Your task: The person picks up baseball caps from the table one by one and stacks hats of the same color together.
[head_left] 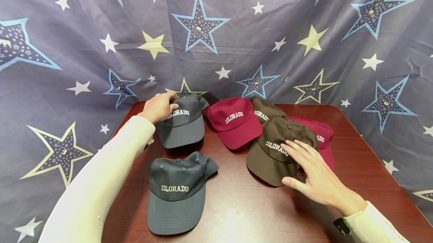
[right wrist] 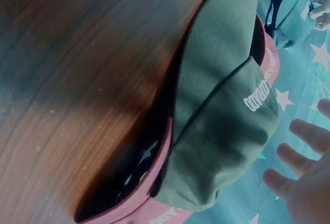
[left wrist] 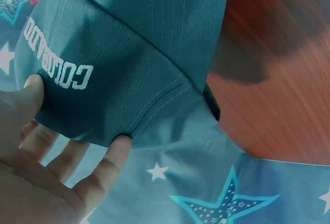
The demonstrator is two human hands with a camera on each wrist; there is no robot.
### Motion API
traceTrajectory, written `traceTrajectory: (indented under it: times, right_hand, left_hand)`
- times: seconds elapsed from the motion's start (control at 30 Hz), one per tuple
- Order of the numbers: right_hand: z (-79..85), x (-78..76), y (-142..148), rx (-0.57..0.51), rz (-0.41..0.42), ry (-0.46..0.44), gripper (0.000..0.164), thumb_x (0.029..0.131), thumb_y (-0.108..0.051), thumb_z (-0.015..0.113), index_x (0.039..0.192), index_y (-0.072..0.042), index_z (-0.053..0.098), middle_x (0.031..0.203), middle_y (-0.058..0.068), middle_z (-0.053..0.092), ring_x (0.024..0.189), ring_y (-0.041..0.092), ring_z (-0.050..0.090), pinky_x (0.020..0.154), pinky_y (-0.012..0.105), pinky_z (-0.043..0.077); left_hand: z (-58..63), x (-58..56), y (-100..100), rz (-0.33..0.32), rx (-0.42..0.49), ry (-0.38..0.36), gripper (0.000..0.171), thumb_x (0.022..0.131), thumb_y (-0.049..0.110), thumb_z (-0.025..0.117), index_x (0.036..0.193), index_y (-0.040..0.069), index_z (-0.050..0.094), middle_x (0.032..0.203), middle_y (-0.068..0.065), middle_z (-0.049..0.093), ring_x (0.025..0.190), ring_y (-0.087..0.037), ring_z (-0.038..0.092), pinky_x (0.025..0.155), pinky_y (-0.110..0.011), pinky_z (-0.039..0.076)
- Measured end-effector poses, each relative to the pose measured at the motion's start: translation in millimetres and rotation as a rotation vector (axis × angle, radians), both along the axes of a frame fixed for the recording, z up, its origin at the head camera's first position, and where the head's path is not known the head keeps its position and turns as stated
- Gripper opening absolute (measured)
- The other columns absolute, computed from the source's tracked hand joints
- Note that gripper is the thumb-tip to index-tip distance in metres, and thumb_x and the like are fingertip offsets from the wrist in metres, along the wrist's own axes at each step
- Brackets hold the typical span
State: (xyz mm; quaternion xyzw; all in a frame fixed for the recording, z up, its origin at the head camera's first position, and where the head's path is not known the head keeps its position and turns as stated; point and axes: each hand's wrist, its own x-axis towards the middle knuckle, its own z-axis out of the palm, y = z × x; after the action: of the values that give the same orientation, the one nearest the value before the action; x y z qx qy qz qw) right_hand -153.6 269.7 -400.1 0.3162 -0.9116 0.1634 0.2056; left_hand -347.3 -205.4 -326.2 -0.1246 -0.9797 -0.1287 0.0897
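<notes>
At the back left of the table, my left hand (head_left: pixel 159 107) pinches the crown of a dark grey baseball cap (head_left: pixel 184 128) lettered COLORADO. The left wrist view shows the thumb on the front of this grey cap (left wrist: pixel 103 74) and the fingers at its crown edge. My right hand (head_left: pixel 312 175) is spread with straight fingers over the front olive-brown cap (head_left: pixel 274 160), holding nothing. In the right wrist view its fingertips stand apart from that brown cap (right wrist: pixel 221 126). A second grey cap (head_left: pixel 177 194) lies at the front left, brim toward me.
A maroon cap (head_left: pixel 233 123) sits in the middle at the back. Behind the front brown cap are another brown cap (head_left: pixel 267 109) and a second maroon cap (head_left: pixel 324 141), both partly hidden. The reddish wooden table (head_left: pixel 358 153) meets a star-patterned cloth (head_left: pixel 223 32) at the back.
</notes>
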Motion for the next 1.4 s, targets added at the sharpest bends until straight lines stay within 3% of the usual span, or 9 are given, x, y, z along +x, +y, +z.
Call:
traceTrajectory:
  times: [0.4,0.9,1.4]
  right_hand:
    - [-0.1,-0.2,0.6,-0.004,0.003,0.006,0.088,0.074,-0.050,0.074,0.147,-0.023,0.034,0.146,0.006,0.038,0.137,0.027,0.023,0.106,0.053,0.023]
    - [-1.4,0.7,2.2,-0.001,-0.001,0.006,0.087,0.075,-0.053,0.073,0.146,-0.021,0.037,0.147,0.006,0.038,0.137,0.027,0.023,0.104,0.055,0.024]
    - [0.4,2.9,0.0,-0.005,0.012,0.026,0.086,0.075,-0.054,0.072,0.147,-0.023,0.036,0.146,0.007,0.039,0.137,0.028,0.024,0.108,0.050,0.021]
  left_hand:
    - [21.4,17.5,0.9,-0.082,-0.043,-0.003,0.031,0.091,0.033,0.064,0.119,0.020,0.057,0.114,-0.012,0.063,0.102,-0.033,0.058,0.076,-0.056,0.045]
    - [35.1,47.5,-3.4,-0.184,-0.058,0.078,0.031,0.089,0.034,0.066,0.117,0.022,0.060,0.109,-0.005,0.066,0.098,-0.028,0.060,0.078,-0.053,0.046]
    - [45.3,79.2,-2.0,-0.275,-0.114,0.107,0.018,0.089,0.036,0.066,0.103,0.027,0.060,0.081,0.008,0.060,0.076,-0.015,0.057,0.064,-0.045,0.048]
